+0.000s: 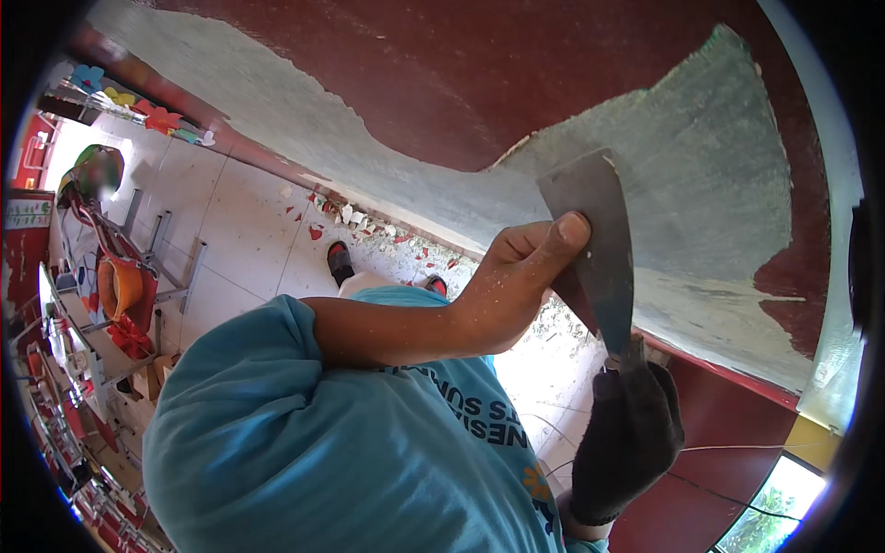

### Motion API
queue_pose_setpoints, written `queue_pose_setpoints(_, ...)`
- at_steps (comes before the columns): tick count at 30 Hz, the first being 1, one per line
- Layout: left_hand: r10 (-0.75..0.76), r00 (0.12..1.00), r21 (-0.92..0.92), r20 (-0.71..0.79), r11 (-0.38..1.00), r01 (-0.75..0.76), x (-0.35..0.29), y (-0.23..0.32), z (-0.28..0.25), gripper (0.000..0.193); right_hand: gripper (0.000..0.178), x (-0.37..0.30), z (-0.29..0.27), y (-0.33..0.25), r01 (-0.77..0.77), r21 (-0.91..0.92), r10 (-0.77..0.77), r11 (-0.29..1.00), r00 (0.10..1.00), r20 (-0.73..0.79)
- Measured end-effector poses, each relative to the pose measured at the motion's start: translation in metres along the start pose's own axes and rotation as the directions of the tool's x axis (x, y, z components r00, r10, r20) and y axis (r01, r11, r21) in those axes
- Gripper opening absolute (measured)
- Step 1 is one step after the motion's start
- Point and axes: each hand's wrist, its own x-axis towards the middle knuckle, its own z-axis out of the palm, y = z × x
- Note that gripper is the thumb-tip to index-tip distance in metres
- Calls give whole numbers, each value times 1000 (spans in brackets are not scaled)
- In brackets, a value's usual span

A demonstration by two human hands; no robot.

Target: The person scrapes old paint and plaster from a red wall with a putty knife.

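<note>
A wide putty knife (604, 240) is held up in front of the wall, its broad grey metal blade pointing upward. My bare left hand (516, 281) pinches the blade, thumb pressed on its face and fingers curled behind it. Lower down, my right hand (631, 438), in a dark knit glove, is closed round the handle, which is mostly hidden. Behind the blade is a wall (682, 175) with a large bare grey patch edged by dark red paint. Whether the blade touches the wall I cannot tell.
Paint flakes (355, 217) litter the tiled floor (249, 221) along the wall's foot. At the left stand chairs and desks (101, 359), an orange bag (120, 286) and a person (92, 175). A thin cable (728, 448) crosses the lower right, near a bright opening (774, 507).
</note>
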Motion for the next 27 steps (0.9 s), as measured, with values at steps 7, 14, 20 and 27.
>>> queue_pose_setpoints(7,20,998,61,-58,998,-17,-4,13,13,45,40,4,4,-3,49,12,-49,999,999,-10)
queue_pose_setpoints(14,40,999,153,-7,988,-38,0,24,13,46,30,6,3,-6,-18,89,20,996,1000,-20)
queue_pose_setpoints(20,-43,993,136,107,990,29,-7,23,18,46,25,0,-11,-9,-49,-47,44,998,995,-89)
queue_pose_setpoints(27,-87,993,61,75,995,83,-7,15,28,44,22,2,-19,-17,-85,-46,81,995,993,-81)
